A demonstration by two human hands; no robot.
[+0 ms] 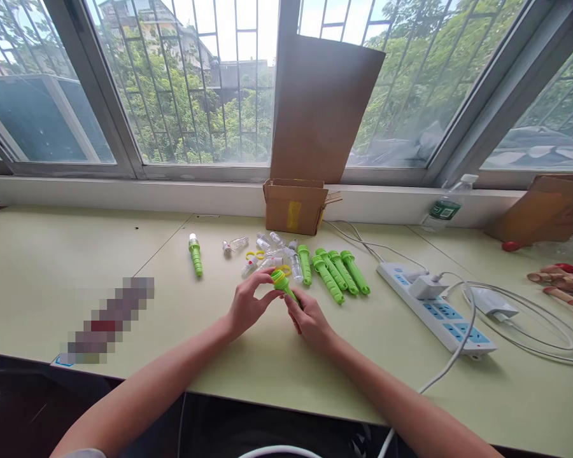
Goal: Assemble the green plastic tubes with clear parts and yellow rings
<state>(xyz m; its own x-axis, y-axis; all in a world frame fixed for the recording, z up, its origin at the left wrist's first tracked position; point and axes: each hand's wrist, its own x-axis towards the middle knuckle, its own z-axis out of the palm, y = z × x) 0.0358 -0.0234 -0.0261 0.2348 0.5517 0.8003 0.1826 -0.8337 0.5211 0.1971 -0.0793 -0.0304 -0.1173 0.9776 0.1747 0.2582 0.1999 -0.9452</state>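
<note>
A green plastic tube [283, 284] with a flared, threaded-looking top is held tilted above the near middle of the table. My right hand [311, 320] is wrapped round its lower part. At its top, the thumb and forefinger of my left hand [248, 303] pinch the rim, where a yellow ring shows. Just beyond lie yellow rings [254, 255] and several clear plastic pieces [239, 243] with white ends. Several more green tubes [328, 277] lie to the right of these. Farther left, a green tube with a clear and white top [195, 256] lies alone.
A small cardboard box [293, 207] stands by the window. On the right are a white power strip [434, 312] with plugged-in chargers and looping cables, a plastic bottle [447, 205], and wooden-handled pieces [561, 287]. A blurred-out item [106, 321] lies on the left.
</note>
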